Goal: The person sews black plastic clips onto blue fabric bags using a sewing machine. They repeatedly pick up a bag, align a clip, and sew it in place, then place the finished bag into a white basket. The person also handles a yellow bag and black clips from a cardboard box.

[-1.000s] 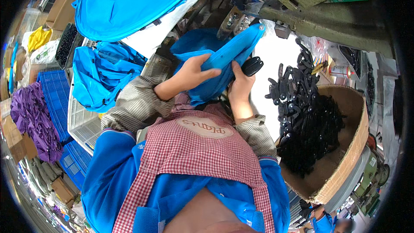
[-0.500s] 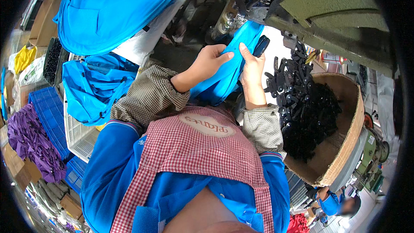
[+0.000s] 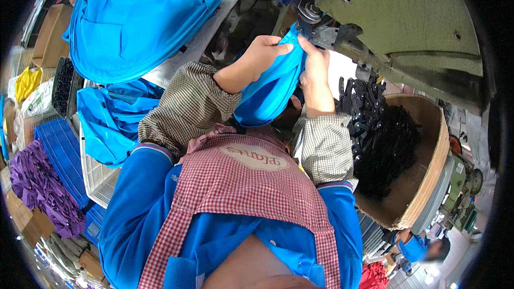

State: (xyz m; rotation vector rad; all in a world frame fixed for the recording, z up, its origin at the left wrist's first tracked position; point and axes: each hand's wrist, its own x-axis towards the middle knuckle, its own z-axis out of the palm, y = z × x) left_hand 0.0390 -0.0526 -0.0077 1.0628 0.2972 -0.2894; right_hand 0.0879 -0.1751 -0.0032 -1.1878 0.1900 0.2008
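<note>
A bright blue fabric piece [image 3: 270, 99] hangs from my two hands, its upper end held up against the metal working parts of a green machine [image 3: 407, 27]. My left hand [image 3: 259, 58] is closed on the fabric's left edge, thumb on top. Gripping the right edge near the top is my right hand [image 3: 316, 69], its thumb pointing up to the machine. The black plastic part seen by the right fingers earlier is hidden now. Right of this hand, black plastic parts [image 3: 361, 101] are heaped beside a cardboard box [image 3: 428, 166] that holds more of them.
A stack of blue fabric pieces [image 3: 123, 37] covers the table at the upper left. Below it, more blue fabric [image 3: 107, 123] lies in a white plastic crate [image 3: 99, 182]. Purple strips [image 3: 45, 187] lie beside a blue crate [image 3: 64, 150]. Another person [image 3: 415, 249] is at lower right.
Both hands have moved up and forward, bringing the fabric's top end to the machine. The black part by my right fingers has gone out of sight.
</note>
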